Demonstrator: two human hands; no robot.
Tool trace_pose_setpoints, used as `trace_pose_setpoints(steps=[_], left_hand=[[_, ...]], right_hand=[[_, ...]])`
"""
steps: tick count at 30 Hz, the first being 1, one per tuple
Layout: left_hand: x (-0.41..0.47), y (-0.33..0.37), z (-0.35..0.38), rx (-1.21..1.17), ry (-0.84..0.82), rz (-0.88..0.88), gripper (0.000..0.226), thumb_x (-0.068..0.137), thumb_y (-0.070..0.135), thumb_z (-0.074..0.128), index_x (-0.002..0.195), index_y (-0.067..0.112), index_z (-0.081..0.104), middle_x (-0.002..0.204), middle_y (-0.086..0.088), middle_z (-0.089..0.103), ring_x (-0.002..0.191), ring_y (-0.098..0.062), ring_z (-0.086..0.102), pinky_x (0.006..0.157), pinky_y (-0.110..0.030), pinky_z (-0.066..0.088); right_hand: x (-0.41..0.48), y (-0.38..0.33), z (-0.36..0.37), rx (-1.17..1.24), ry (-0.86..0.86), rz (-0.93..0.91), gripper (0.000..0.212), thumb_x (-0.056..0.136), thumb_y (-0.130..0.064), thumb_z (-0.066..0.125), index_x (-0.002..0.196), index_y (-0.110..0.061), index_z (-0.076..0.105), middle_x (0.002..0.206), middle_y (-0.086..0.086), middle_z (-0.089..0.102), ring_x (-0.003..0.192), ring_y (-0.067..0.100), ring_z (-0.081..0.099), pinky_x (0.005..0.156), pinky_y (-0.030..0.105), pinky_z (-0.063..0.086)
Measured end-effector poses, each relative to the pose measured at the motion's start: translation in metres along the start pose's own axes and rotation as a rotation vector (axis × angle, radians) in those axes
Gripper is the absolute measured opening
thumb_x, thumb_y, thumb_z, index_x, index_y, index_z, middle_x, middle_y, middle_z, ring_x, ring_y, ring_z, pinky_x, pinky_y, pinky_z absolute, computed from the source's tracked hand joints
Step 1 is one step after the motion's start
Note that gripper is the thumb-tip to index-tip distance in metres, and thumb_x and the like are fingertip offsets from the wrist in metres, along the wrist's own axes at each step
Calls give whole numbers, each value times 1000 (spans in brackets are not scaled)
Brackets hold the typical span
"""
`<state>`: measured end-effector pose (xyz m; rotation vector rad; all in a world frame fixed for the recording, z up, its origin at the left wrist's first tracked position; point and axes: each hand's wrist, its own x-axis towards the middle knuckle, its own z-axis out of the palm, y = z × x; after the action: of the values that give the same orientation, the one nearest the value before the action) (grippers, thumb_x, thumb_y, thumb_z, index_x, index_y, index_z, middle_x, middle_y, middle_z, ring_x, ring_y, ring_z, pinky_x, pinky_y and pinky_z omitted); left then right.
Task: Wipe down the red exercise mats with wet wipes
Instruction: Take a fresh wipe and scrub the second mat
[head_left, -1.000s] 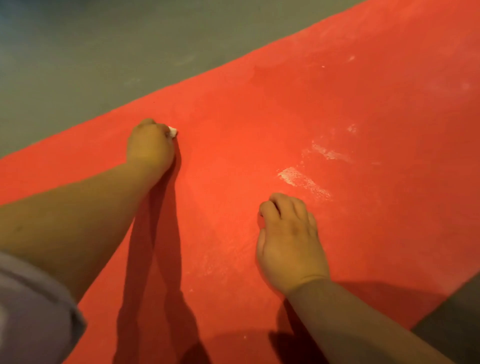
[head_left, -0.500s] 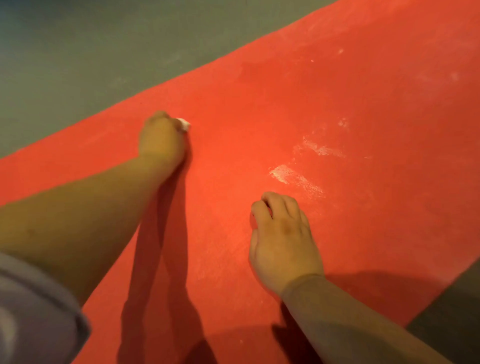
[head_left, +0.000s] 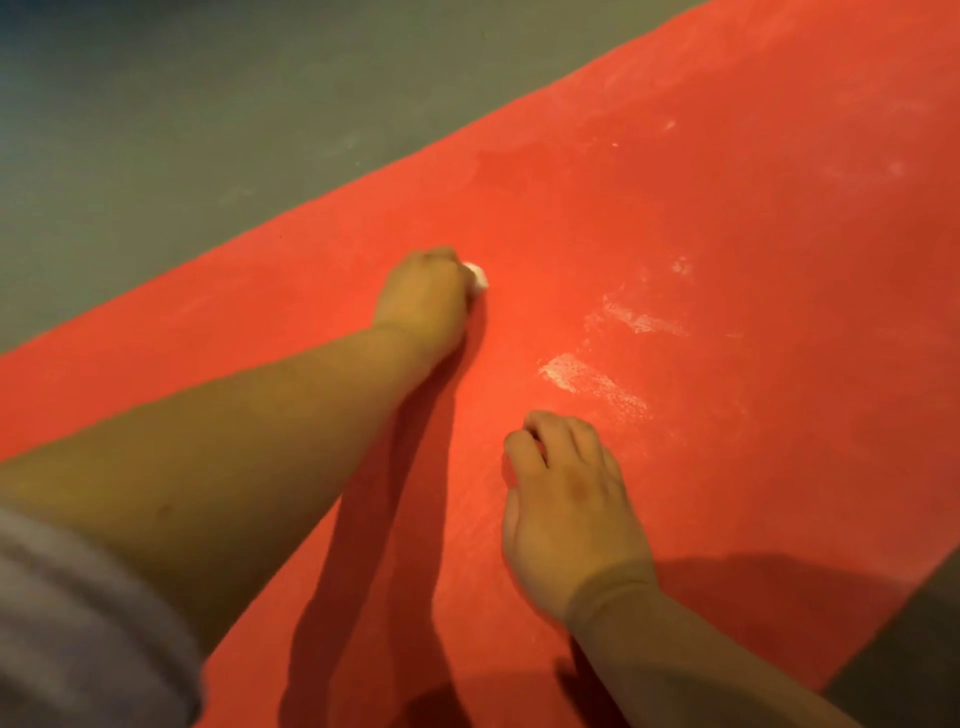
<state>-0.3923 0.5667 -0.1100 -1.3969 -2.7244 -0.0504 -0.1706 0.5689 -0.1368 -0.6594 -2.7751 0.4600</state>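
A red exercise mat (head_left: 727, 234) runs diagonally across the view, from lower left to upper right. My left hand (head_left: 423, 301) is stretched out over its middle and grips a balled white wet wipe (head_left: 477, 278), pressed against the mat; only a small part of the wipe shows past the fingers. My right hand (head_left: 566, 499) rests on the mat nearer to me, fingers curled under, holding nothing that I can see. White dusty smears (head_left: 592, 379) lie on the mat just beyond my right hand.
Grey-green floor (head_left: 208, 130) borders the mat along its far left edge, and a strip of dark floor (head_left: 914, 649) shows at the lower right corner. More faint white marks (head_left: 680, 267) dot the mat toward the upper right.
My left hand has slid the wipe to the right across the mat, away from the mat's far edge. My right hand has stayed planted in the same spot.
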Motion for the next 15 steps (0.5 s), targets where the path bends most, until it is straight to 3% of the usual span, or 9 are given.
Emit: trace_pose_setpoints(steps=[3,6,8,10,13,15], left_hand=[[-33,22,-9,-148,-44,335,23,94,25,53,109,27,70,105,-5,68,97,-30,62,71,-32,40],[-61,13,-17,-273,-140,322,46,94,27,54,139,34,46,115,-7,67,97,-29,61,64,-25,28],[-81,-2,-21,-371,-202,250,67,91,32,55,148,41,21,146,0,46,122,-20,51,85,-17,34],[-107,-25,-18,-361,-189,128,70,93,40,53,149,43,10,159,3,18,141,-16,30,109,-24,24],[-160,-70,-5,-193,-206,-278,67,93,51,45,151,33,16,160,-2,10,146,-22,14,116,-48,14],[-191,-91,3,-115,-230,-484,69,91,66,31,151,34,18,160,2,8,147,-20,8,116,-54,12]], right_hand=[[-1,-1,-3,-4,3,-11,26,67,-21,48,91,-19,59,108,4,58,103,28,55,87,40,51],[-2,-1,-2,-23,3,-19,23,69,-20,52,91,-19,57,107,3,57,103,27,53,88,39,49],[-2,-2,-2,-13,7,-9,23,69,-18,57,92,-19,56,107,3,56,102,27,53,87,39,49],[-1,-1,-2,6,-4,-1,27,69,-17,59,95,-19,56,105,3,56,101,27,53,87,40,49],[-2,0,-5,45,-54,32,40,72,-17,55,111,-18,53,113,2,52,106,26,50,93,39,45],[-1,-2,-8,81,-47,67,50,73,-19,53,123,-20,49,127,2,48,116,26,47,98,41,42]])
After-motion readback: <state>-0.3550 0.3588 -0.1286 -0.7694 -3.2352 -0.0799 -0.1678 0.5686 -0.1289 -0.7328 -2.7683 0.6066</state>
